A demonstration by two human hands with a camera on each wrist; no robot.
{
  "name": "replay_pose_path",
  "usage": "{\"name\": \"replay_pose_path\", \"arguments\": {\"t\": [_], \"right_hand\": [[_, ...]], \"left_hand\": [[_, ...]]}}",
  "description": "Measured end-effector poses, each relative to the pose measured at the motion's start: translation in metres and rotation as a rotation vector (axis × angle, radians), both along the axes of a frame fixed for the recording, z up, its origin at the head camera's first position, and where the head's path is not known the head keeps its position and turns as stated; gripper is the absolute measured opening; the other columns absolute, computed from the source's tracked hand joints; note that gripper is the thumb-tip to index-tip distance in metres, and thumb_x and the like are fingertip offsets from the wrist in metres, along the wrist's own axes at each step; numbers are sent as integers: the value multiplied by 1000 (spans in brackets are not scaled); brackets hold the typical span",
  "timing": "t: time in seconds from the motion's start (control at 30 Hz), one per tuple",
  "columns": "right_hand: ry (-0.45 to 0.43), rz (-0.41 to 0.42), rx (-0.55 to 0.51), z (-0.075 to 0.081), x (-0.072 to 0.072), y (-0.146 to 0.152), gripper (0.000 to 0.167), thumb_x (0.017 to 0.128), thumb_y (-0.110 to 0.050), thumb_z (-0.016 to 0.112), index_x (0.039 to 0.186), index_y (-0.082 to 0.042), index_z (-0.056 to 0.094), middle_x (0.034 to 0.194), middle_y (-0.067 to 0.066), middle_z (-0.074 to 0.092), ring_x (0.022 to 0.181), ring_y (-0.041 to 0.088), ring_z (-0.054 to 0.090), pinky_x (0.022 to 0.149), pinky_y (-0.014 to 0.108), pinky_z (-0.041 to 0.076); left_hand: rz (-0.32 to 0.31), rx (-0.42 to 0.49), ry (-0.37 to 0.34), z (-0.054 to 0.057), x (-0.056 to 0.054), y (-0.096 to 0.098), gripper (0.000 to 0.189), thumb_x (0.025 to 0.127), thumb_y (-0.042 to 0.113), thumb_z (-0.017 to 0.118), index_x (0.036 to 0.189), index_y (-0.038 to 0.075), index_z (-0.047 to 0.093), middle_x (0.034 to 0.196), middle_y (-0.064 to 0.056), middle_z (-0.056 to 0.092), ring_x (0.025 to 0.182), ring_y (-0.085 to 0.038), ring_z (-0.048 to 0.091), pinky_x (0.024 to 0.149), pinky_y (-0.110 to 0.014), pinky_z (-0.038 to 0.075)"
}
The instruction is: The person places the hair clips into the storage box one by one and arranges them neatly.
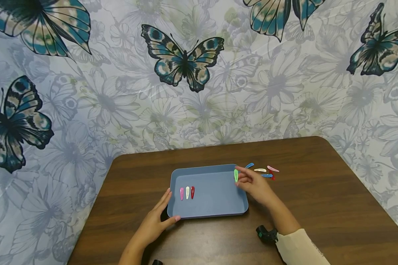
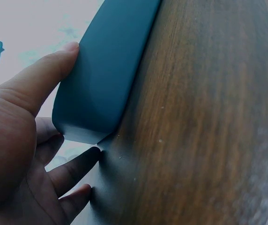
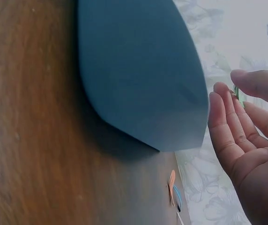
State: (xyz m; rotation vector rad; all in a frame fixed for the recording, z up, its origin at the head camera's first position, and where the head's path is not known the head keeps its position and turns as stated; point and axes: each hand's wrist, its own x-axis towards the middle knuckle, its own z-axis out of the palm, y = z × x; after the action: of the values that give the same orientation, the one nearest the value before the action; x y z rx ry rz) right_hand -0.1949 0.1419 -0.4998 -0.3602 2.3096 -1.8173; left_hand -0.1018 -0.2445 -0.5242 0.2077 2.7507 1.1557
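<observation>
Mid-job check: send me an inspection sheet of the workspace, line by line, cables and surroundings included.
Surface: brown wood-grain table, with a blue-grey tray on it.
Job's things: pink clip, cream clip and red clip side by side in the tray; green clip in hand; loose clips grouped on the table, right of the tray.
Clutter: dark object at the bottom edge, too cut off to identify.
Grippers: left hand touches the tray's near-left corner; right hand pinches the green clip.
Cables: nothing seen.
Surroundings: floral backdrop with butterflies.
</observation>
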Motion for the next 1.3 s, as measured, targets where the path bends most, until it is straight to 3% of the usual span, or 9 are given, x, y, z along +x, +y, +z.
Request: {"name": "replay_pose_path", "arguments": {"t": [0.3,0.67,1.03,1.3], "right_hand": [[30,4,18,-2,3,-13,59,90,-5,74,145,0,53,115,20,64,91,8,66,77,15,55],[37,26,51,-2,10,-32,57,89,-7,76,143,-2,56,111,13,67,92,11,68,76,18,56],[91,73,76,-7,13,-46,55,90,-9,76,141,2,56,110,15,68,94,17,68,78,17,55],[104,78,117,-8,13,-60,55,90,-9,76,142,-1,57,106,7,69,91,9,66,78,16,56]], "left_hand": [[1,0,-1,1,0,1,97,85,58,73,163,30,21,171,12,11,157,-28,21,120,-67,24],[1,-5,-9,2,0,0,97,86,59,72,163,30,21,172,12,10,157,-29,20,119,-68,24],[1,-7,-6,0,0,0,96,86,57,73,163,29,21,172,12,10,157,-29,20,119,-68,24],[0,-3,-9,0,1,0,96,86,57,73,163,31,21,171,12,11,156,-29,21,119,-67,25]]}}
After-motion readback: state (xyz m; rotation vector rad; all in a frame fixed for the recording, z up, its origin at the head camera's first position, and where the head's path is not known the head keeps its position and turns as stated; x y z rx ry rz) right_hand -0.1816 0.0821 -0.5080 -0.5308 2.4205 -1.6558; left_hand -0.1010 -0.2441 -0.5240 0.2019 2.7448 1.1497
